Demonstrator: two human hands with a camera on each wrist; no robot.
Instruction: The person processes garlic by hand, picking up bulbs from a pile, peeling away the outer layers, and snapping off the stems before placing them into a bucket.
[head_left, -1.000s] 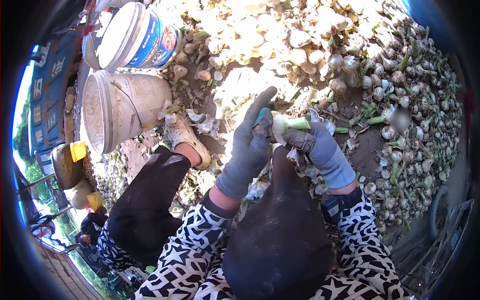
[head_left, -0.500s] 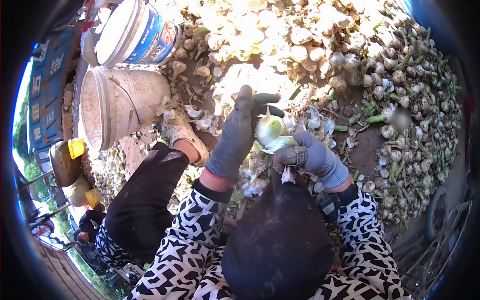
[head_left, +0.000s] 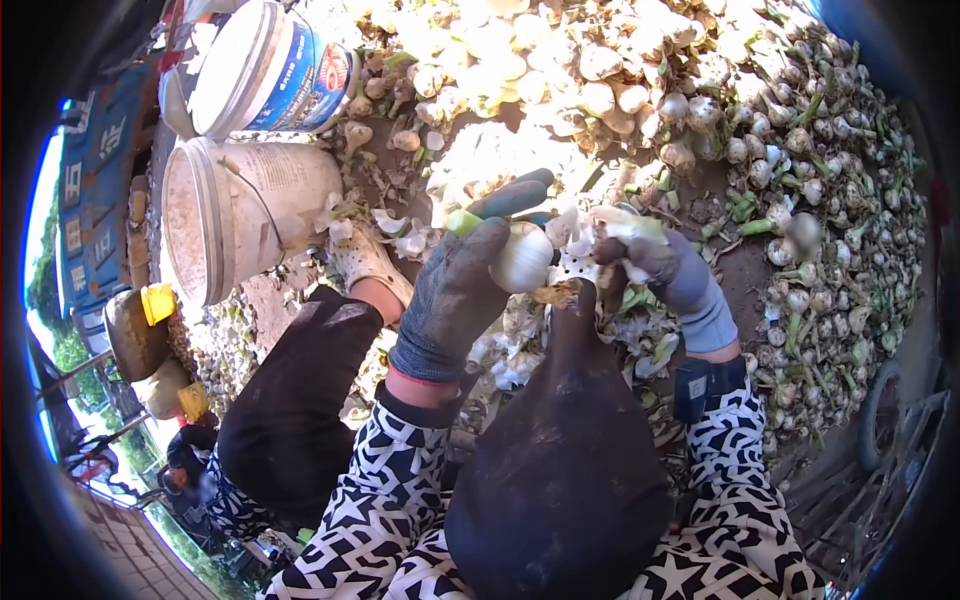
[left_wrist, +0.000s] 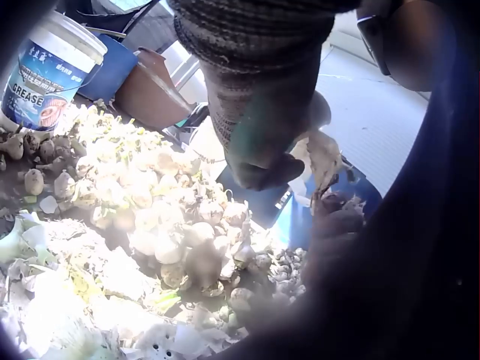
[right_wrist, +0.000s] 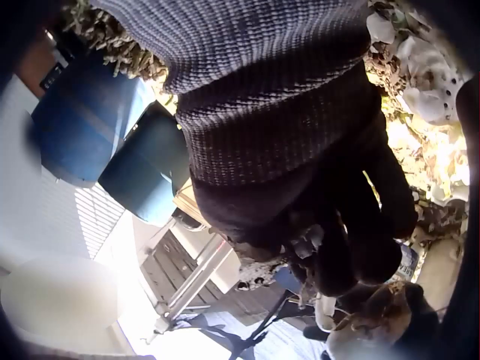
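A white garlic bulb (head_left: 522, 258) sits in my gloved left hand (head_left: 450, 290), gripped between thumb and fingers. Its short green stem pokes out on the left, above the thumb. Brownish root bits hang under the bulb. To the right, my gloved right hand (head_left: 685, 275) pinches a pale strip of garlic skin (head_left: 625, 222), with a small gap between it and the bulb. The left wrist view shows papery skin (left_wrist: 324, 161) beside the left glove (left_wrist: 262, 127). In the right wrist view the dark glove (right_wrist: 277, 180) has its fingers bent, and the fingertips are in shadow.
Heaps of garlic bulbs (head_left: 820, 270) spread ahead and to the right. Two buckets, one white (head_left: 260, 205) and one with a blue label (head_left: 300, 80), lie tipped at the left. Peeled skins (head_left: 510, 355) litter the ground between my knees. A wheel (head_left: 880, 420) stands at the right.
My left hand went from spread fingers beside the bulb to gripping it. The bulb turned so its stem points left. My right hand let go of the stem and moved right with a skin strip.
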